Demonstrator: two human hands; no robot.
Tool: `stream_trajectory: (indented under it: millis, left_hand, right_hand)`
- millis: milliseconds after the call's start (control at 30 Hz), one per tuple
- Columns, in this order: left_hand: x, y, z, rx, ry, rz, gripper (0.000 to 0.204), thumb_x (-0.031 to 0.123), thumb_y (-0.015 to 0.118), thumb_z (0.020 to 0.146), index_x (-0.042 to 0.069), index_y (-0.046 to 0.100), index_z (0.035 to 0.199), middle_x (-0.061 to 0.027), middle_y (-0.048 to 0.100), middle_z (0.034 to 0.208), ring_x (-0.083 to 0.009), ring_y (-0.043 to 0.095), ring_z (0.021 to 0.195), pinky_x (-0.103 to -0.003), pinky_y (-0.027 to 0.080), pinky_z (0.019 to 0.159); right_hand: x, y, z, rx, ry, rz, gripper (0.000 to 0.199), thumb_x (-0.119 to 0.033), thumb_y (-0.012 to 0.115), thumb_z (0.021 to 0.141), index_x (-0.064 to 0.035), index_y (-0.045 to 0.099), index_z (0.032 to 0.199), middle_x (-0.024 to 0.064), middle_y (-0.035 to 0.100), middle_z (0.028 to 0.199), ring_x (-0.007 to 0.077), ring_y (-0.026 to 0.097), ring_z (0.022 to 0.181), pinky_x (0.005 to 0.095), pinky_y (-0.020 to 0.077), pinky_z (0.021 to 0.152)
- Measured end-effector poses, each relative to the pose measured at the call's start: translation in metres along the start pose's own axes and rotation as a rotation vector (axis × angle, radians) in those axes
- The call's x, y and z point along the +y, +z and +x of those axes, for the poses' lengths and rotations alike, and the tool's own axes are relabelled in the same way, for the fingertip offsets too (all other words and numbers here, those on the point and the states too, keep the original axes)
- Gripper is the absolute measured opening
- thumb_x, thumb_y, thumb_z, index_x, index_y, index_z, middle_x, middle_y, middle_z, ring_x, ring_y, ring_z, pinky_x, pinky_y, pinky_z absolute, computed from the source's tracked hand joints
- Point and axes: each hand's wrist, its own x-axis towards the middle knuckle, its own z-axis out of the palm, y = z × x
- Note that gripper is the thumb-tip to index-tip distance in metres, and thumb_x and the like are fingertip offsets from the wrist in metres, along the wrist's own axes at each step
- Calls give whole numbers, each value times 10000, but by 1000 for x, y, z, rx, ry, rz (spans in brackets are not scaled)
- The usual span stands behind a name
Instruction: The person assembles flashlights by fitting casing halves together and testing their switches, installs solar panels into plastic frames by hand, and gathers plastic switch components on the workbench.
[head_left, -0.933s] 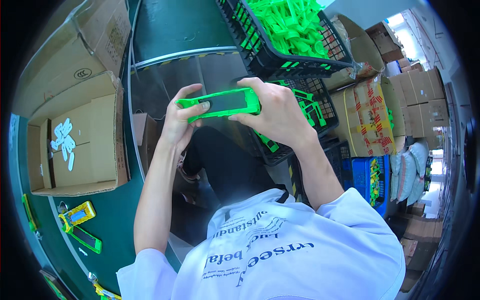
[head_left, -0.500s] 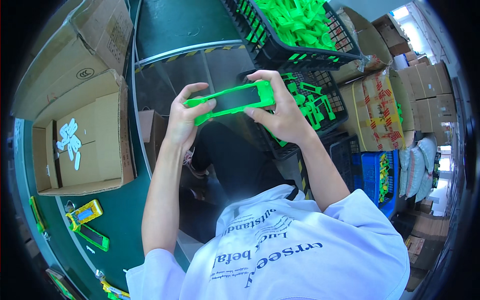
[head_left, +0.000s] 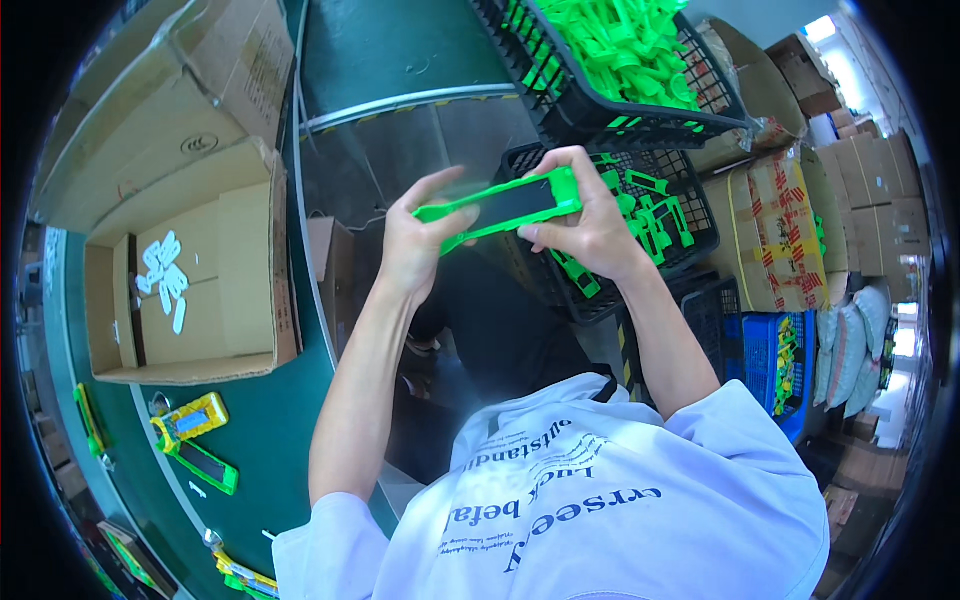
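Far to your left on the dark green surface (head_left: 270,430) stands an open brown cardboard box (head_left: 250,260) with small white flat pieces (head_left: 165,280) lying in it. Nearer you on the same surface lie a yellow rectangular plastic frame (head_left: 190,420) and, just beside it, a green plastic frame with a dark panel (head_left: 205,465).

You have a long bright-green plastic frame with a dark flat panel (head_left: 500,205) lifted clear of the surface, in the air between your two hands, over the gap in front of your knees. Your left hand (head_left: 415,245) has its grip on the frame's left end, thumb lifted along the top edge and fingers behind. Your right hand (head_left: 590,225) is clenched round the right end, fingertips curled over the far edge.

By my reading, the step in hand is handling this one frame at both ends, panel facing you. Any further move calls for one hand to keep a firm hold while the other shifts, since nothing supports the frame from below.

Just past your right hand sits a black plastic lattice crate (head_left: 690,250) with loose green frames in it, and above it a second black crate heaped with green plastic parts (head_left: 600,115). Both stand close enough to catch a swinging end. Further right are taped cardboard cartons (head_left: 770,220) and a blue plastic crate (head_left: 760,350).
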Motion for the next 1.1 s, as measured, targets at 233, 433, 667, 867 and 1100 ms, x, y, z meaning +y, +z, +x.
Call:
stream_trajectory:
  millis: [233, 433, 667, 867, 1100]
  left_hand:
    - [-14, 11, -10, -35, -75, 269, 865, 165, 736, 875, 39, 185, 1530, -188, 615, 1196, -224, 606, 1098, -348, 518, 904]
    - [-18, 8, 1, 4, -162, 465, 688, 220, 666, 936, -17, 301, 1468, -145, 674, 1053, -177, 645, 942, -294, 521, 803]
    - [-26, 8, -5, -73, -17, 1089, 411, 180, 657, 888, 9, 550, 1246, -206, 677, 1016, -324, 669, 933, -408, 523, 790]
    - [-24, 5, -8, -237, 225, 1606, 176, 173, 645, 844, 29, 637, 944, -202, 671, 906, -373, 652, 922, -470, 517, 805]
    - [-81, 14, -111, 248, 270, 1189, 229, 238, 608, 873, 35, 579, 770, -170, 600, 746, -385, 598, 753, -483, 469, 667]
  right_hand:
    - [59, -39, -54, 543, 224, 194, 538, -49, 748, 791, -53, 439, 1232, 85, 626, 906, 153, 643, 693, 294, 546, 529]
    - [155, -16, -182, 430, 681, -176, 260, -155, 688, 852, -22, 615, 1063, 85, 660, 769, 165, 624, 574, 303, 503, 462]
    - [147, 10, -145, 161, 403, -529, 71, -126, 647, 808, -57, 644, 826, 111, 651, 693, 297, 657, 686, 412, 496, 621]
    - [153, 53, -82, -158, 127, -559, 186, -207, 636, 872, -29, 659, 821, 179, 672, 764, 379, 654, 723, 469, 503, 662]
    - [210, 133, -94, -806, -89, -125, 510, -127, 658, 819, 13, 474, 1273, 249, 477, 1283, 351, 473, 1206, 439, 398, 1004]
